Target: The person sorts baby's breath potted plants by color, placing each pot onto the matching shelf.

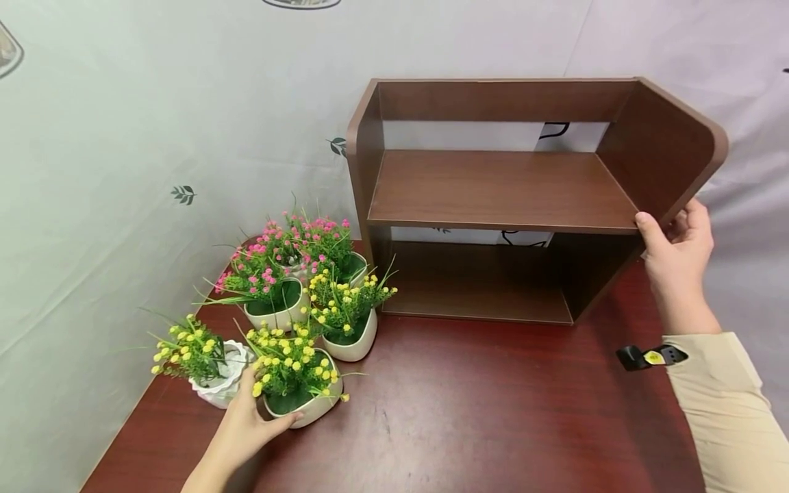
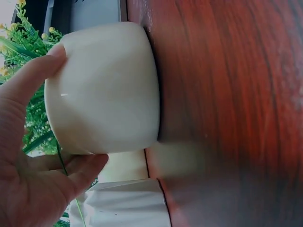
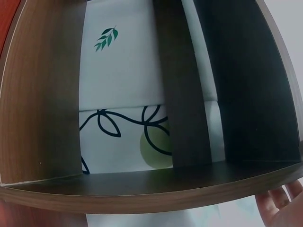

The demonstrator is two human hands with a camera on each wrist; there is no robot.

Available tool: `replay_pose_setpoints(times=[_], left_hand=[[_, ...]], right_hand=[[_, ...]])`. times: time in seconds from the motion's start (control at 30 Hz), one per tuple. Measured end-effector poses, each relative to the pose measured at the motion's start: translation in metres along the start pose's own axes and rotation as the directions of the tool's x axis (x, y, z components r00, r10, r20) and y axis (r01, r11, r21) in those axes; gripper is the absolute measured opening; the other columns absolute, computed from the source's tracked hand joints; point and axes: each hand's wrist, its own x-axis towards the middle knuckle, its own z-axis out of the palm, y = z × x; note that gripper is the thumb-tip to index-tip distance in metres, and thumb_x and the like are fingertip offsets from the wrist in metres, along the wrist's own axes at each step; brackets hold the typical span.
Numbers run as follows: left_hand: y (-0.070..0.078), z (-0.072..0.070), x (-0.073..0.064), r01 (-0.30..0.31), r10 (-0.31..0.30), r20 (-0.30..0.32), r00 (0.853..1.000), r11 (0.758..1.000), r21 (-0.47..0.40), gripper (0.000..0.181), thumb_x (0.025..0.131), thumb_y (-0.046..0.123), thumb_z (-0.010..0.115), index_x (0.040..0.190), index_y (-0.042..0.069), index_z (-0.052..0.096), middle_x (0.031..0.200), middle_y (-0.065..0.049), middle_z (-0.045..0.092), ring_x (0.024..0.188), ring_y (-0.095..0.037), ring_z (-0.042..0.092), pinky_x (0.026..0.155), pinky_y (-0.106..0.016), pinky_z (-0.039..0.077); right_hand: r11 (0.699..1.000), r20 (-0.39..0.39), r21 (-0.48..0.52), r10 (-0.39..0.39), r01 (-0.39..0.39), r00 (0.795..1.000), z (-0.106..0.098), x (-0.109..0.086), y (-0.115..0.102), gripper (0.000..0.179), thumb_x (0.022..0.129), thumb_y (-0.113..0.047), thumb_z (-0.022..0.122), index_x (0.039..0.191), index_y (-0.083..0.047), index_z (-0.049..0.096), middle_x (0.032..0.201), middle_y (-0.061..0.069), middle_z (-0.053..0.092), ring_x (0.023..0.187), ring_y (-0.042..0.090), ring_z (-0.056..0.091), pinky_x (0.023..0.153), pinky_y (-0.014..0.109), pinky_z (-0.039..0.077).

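Where left hand [image 1: 242, 423] grips pot [image 2: 106, 90], rim [image 1: 337, 373] partly hidden.

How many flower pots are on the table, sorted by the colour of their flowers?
Pots with pink flowers: 3
Pots with yellow flowers: 3
Total: 6

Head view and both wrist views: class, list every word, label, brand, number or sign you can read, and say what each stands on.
No words, brands or numbers can be read.
Yellow label on the black device by the right sleeve: any marks are too small to read.
Cream pot in the left hand: no lettering shows.
Brown shelf: no lettering shows.
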Motion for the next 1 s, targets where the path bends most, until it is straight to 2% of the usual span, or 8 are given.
replay_pose_setpoints(times=[0.13,0.2,0.37,0.5,0.73,1.0], left_hand=[[-0.001,0.002,-0.001,-0.063,0.063,-0.014,0.998,0.997,-0.045,0.093,0.052,0.008,0.092,0.129,0.0,0.04,0.116,-0.022,0.058,0.11,0.011,0.041,0.088,0.002,0.027],[-0.001,0.003,-0.001,-0.105,0.104,-0.017,0.994,0.992,-0.069,0.095,0.05,0.005,0.092,0.13,0.0,0.042,0.117,-0.021,0.057,0.111,0.018,0.035,0.089,0.001,0.027],[0.001,0.005,-0.002,-0.178,0.177,-0.034,0.984,0.983,-0.05,0.096,0.045,0.003,0.092,0.129,0.002,0.045,0.115,-0.016,0.06,0.11,0.016,0.039,0.088,0.0,0.03],[0.002,0.007,-0.004,-0.2,0.197,-0.048,0.979,0.978,-0.052,0.097,0.044,0.002,0.092,0.13,0.002,0.046,0.114,-0.017,0.06,0.111,0.016,0.04,0.089,0.0,0.029],[0.011,0.007,-0.006,-0.21,0.209,-0.012,0.978,0.977,-0.047,0.1,0.043,0.004,0.092,0.132,0.004,0.046,0.116,-0.007,0.058,0.109,0.013,0.043,0.089,-0.001,0.03],[0.027,0.003,0.001,-0.27,0.273,0.012,0.962,0.959,-0.089,0.101,0.046,0.006,0.092,0.135,0.008,0.045,0.123,0.001,0.055,0.111,0.008,0.045,0.09,-0.002,0.031]], right_hand=[[1.0,0.001,0.025,-0.003,0.003,1.0,0.0,0.0,0.001,0.041,0.075,0.015,0.069,0.11,-0.006,0.063,0.092,0.004,0.065,0.084,0.011,0.058,0.074,0.017,0.044],[0.999,0.0,0.04,-0.005,0.005,1.0,0.0,0.0,0.002,0.041,0.075,0.015,0.069,0.111,-0.005,0.062,0.093,0.005,0.065,0.084,0.012,0.058,0.074,0.017,0.044],[0.998,-0.016,0.063,-0.001,0.002,1.0,0.001,-0.001,0.002,0.04,0.076,0.016,0.067,0.11,-0.004,0.063,0.093,0.006,0.065,0.084,0.013,0.057,0.074,0.018,0.045],[0.997,-0.03,0.075,0.008,-0.006,1.0,0.002,-0.002,0.002,0.038,0.076,0.017,0.066,0.108,-0.003,0.063,0.092,0.007,0.065,0.084,0.013,0.057,0.074,0.018,0.045],[0.995,-0.057,0.099,0.032,-0.026,0.998,0.003,-0.004,0.003,0.038,0.079,0.018,0.061,0.111,-0.003,0.063,0.095,0.008,0.064,0.086,0.014,0.055,0.076,0.018,0.045],[0.994,-0.052,0.11,0.001,0.004,0.999,0.005,-0.005,0.005,0.038,0.079,0.016,0.064,0.111,-0.003,0.064,0.095,0.008,0.064,0.087,0.016,0.054,0.076,0.019,0.044]])
